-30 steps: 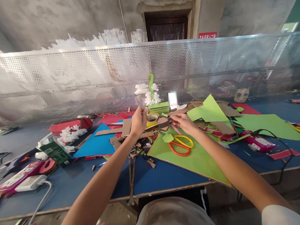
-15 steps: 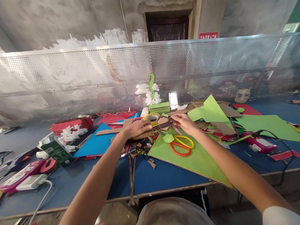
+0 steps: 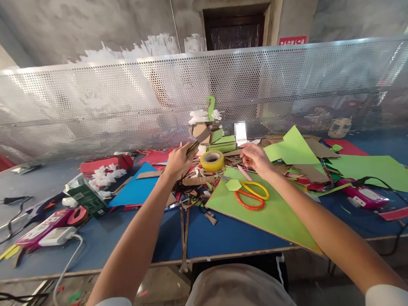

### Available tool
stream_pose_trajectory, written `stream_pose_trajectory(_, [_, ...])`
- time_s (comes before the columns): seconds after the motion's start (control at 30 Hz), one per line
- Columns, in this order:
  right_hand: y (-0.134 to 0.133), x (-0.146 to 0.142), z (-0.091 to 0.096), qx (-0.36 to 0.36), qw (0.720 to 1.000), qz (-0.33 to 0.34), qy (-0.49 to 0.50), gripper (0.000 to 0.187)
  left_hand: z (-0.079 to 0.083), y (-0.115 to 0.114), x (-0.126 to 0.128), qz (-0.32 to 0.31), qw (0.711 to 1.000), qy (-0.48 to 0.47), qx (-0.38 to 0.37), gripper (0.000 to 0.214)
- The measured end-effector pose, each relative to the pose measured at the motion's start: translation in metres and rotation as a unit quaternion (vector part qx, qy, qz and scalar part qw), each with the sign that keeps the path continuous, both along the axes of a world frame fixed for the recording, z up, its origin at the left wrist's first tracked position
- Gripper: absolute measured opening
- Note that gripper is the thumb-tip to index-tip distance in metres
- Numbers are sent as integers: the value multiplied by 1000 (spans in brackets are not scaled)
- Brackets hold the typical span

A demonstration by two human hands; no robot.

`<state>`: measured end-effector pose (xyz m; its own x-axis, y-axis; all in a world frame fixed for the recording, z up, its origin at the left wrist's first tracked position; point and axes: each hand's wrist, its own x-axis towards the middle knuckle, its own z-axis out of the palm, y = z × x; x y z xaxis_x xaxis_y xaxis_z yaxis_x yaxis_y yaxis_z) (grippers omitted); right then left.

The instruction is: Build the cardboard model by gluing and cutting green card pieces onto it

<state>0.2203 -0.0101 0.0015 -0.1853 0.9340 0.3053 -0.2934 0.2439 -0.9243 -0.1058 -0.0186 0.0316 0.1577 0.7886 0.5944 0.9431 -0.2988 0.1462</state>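
Observation:
My left hand (image 3: 180, 162) is closed on a brown cardboard piece (image 3: 201, 131), with dark strips and a bit of green paper on it, held up above the scrap pile. Behind it, partly hidden, stands a green paper model (image 3: 220, 144) with white tufts and a curled green strip (image 3: 211, 106) on top. To the right, my right hand (image 3: 255, 159) hovers with loosely bent fingers and nothing visible in them. Between the hands lies a roll of yellow tape (image 3: 212, 160). Scissors with yellow and orange handles (image 3: 251, 196) rest on a green sheet (image 3: 261, 220), below my right hand.
A blue sheet (image 3: 134, 190), a green box (image 3: 87, 198) and a red case (image 3: 106, 163) lie to the left. A lit phone (image 3: 240, 133) stands at the back, before a perforated metal screen (image 3: 121, 107). Magenta power strips (image 3: 363, 193) and cables lie on the blue table (image 3: 167, 245).
The cardboard piece has been lifted up and left, away from the tape, in my left hand. My right hand has let go of it and stands apart. The view has shifted slightly.

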Motion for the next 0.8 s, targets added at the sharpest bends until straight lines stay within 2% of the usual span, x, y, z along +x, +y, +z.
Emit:
stream_pose_trajectory(0.07, [1,1,-1,0,1000,-3,-10,40,-1,0,0,0,1000,-2,4,37])
stream_pose_trajectory(0.17, [5,2,-6,-3,1000,11,-25,38,-5,0,5,-15,999,50,-6,39])
stream_pose_trajectory(0.37, [10,2,-16,-43,992,42,-106,32,-18,3,22,-51,981,167,-87,45])
stream_pose_trajectory(0.57, [12,1,-17,-37,989,1,-141,25,-21,3,24,-46,974,197,-103,50])
stream_pose_trajectory(0.67, [12,2,-16,-21,987,-10,-159,26,-26,9,21,-69,971,200,-107,46])
stream_pose_trajectory(0.8, [13,3,-20,45,977,-1,-211,36,-37,16,19,-116,963,218,-109,43])
